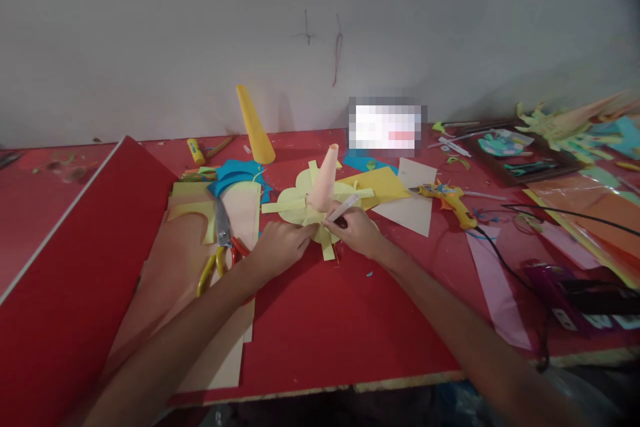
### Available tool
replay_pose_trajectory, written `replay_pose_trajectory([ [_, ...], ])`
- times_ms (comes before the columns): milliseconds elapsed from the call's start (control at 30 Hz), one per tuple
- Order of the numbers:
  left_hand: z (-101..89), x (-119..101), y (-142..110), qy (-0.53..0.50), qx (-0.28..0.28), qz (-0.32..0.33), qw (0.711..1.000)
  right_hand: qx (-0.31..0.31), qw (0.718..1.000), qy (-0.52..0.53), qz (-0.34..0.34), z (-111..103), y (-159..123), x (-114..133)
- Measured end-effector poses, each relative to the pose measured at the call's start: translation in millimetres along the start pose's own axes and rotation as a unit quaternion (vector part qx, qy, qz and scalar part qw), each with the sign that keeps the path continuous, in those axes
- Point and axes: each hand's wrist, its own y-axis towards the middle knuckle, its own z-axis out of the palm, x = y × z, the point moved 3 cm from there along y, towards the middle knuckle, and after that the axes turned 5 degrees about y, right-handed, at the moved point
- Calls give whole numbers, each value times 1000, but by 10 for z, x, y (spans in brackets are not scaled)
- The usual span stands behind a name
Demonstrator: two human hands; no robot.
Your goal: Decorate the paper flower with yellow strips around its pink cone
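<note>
A pale yellow paper flower (290, 203) with long paper strips lies on the red table. From its middle rises a peach paper cone (326, 177), narrow end up. My left hand (283, 243) has its fingers closed at the flower's near side, by the foot of the cone. In my right hand (357, 230) is a slim whitish stick (345, 207), slanting up to the right; its exact kind is unclear. The fingertips of both hands nearly meet there and cover part of the flower.
Scissors (223, 233) lie on peach paper sheets (160, 293) at left, beside a tilted red board (95, 247). A yellow cone (255, 123) stands behind. To the right are a yellow glue gun (453, 201) with its cord, a pink strip (500, 293) and a dark tray (530, 170).
</note>
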Motion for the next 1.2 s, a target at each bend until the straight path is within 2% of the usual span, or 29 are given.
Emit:
replay_pose_trajectory([
  [200,7,0,5,-10,-16,-5,1000,-2,1000,-8,-4,21,3,43],
  [367,-22,1,-3,-9,-11,-6,1000,-12,1000,13,-5,27,10,-20],
  [567,-29,15,-30,-9,-2,-3,1000,-20,993,113,-5,-34,-41,-59],
  [767,-9,86,-15,-89,1,-23,996,-41,976,213,21,-63,-50,-57],
  [900,15,112,-11,-101,9,-37,994,-55,983,169,35,-58,-44,-111],
  [1067,11,96,-5,-94,14,-35,995,-20,998,51,27,-13,-41,-74],
  [1200,4,77,13,-71,6,-24,997,-3,1000,17,3,4,-31,-13],
])
